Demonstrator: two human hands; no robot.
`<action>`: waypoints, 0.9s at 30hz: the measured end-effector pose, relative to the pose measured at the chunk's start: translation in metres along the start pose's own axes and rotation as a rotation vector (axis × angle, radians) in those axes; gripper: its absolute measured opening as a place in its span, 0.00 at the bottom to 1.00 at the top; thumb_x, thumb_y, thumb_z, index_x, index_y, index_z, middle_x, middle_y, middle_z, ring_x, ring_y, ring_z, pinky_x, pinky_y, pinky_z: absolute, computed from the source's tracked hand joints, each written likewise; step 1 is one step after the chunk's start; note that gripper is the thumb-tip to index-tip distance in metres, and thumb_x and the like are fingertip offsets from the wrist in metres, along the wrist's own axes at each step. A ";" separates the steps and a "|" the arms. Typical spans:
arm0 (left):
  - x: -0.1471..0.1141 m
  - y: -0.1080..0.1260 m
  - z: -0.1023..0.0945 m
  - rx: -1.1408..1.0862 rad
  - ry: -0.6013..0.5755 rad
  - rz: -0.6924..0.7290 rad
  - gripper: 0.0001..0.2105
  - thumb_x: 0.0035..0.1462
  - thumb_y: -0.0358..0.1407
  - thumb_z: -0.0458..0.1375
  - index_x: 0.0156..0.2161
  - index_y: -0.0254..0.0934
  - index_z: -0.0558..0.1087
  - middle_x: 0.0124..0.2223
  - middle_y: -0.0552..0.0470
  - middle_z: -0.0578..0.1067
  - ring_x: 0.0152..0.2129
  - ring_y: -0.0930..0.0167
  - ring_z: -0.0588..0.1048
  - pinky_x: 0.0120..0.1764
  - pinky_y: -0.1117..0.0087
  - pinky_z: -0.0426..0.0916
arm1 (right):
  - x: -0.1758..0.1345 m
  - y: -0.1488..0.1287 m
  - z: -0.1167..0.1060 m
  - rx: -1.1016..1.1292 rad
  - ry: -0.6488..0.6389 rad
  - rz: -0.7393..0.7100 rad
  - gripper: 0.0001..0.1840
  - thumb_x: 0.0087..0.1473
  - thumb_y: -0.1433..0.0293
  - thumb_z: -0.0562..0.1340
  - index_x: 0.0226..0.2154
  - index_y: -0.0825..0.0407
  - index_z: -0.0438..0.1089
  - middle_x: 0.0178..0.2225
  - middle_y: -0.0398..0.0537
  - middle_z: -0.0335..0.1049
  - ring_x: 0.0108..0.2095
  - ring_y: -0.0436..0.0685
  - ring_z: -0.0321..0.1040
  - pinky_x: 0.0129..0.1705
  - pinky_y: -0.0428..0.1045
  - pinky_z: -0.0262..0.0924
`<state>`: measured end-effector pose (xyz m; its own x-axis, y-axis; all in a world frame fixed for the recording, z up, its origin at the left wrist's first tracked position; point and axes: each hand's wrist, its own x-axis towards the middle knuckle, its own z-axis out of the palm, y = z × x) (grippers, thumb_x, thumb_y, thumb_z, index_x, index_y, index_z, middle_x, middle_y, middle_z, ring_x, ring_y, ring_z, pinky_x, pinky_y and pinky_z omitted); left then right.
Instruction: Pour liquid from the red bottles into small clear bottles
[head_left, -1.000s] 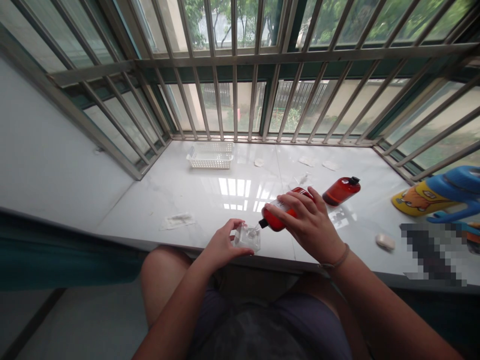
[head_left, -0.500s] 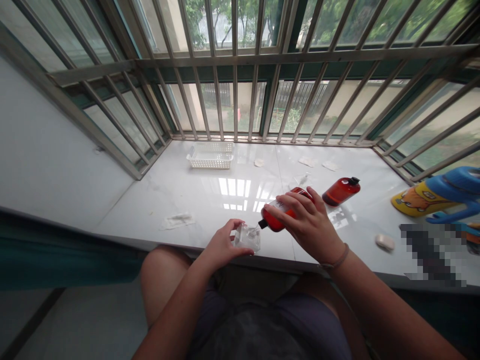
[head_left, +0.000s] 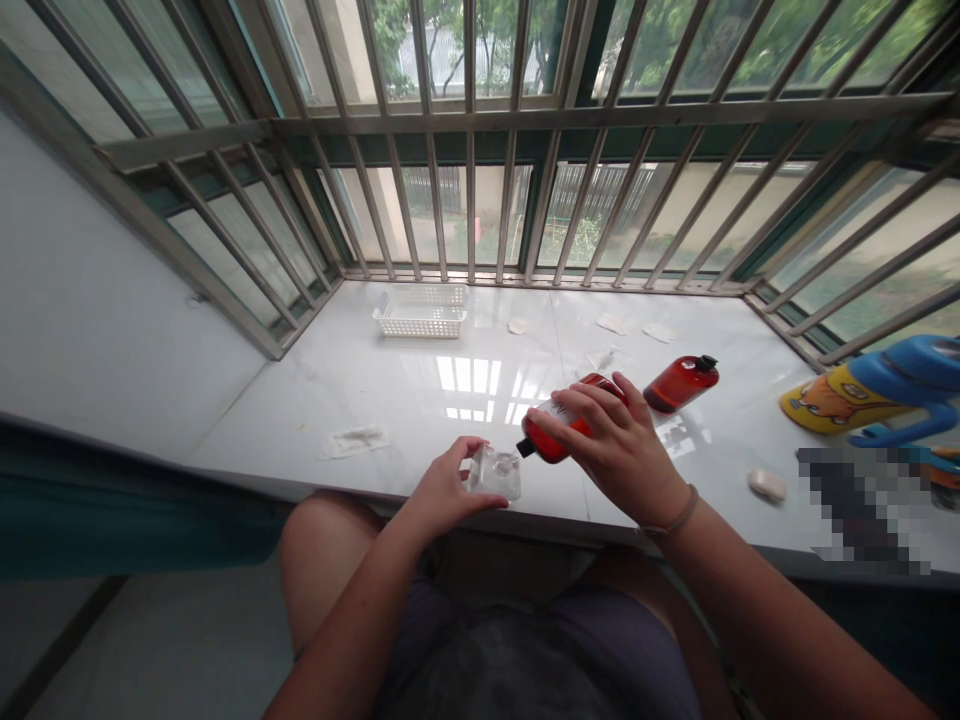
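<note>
My left hand [head_left: 454,485] grips a small clear, box-shaped container [head_left: 496,474] between thumb and fingers, near the front edge of the white marble-look sill. Wrapped around a red bottle [head_left: 549,440] with a black cap and a pale label, my right hand [head_left: 611,440] keeps it tilted, nozzle down to the left. The nozzle points at the clear container's top, just beside it. Clear liquid seems to lie in the container; whether any is flowing cannot be made out. A second red bottle [head_left: 679,385] with a black top lies behind my right hand.
A white perforated basket [head_left: 420,322] stands at the back left. Crumpled white scraps [head_left: 613,324] lie along the back, and a flat clear wrapper [head_left: 354,441] at left. To the right are a white case [head_left: 767,486] and a blue-and-yellow flask [head_left: 847,390]. Metal bars [head_left: 471,200] line the window.
Both hands hold nearly the same pose, with the bottle still tilted over the container. The stream seen at the nozzle earlier looks fainter. The view has shifted very slightly.
</note>
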<state>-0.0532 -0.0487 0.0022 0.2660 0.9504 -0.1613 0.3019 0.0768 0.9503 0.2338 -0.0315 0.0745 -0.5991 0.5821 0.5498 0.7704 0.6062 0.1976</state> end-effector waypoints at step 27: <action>0.003 0.003 0.004 0.008 0.008 0.020 0.38 0.39 0.38 0.81 0.56 0.41 0.72 0.57 0.45 0.78 0.55 0.56 0.78 0.55 0.56 0.77 | 0.006 0.002 -0.002 -0.006 0.026 -0.068 0.33 0.63 0.80 0.66 0.65 0.38 0.69 0.61 0.50 0.73 0.64 0.64 0.66 0.75 0.72 0.46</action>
<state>-0.0481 -0.0468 0.0038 0.2648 0.9541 -0.1398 0.3042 0.0549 0.9510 0.2324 -0.0277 0.0792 -0.6442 0.5254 0.5558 0.7295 0.6405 0.2400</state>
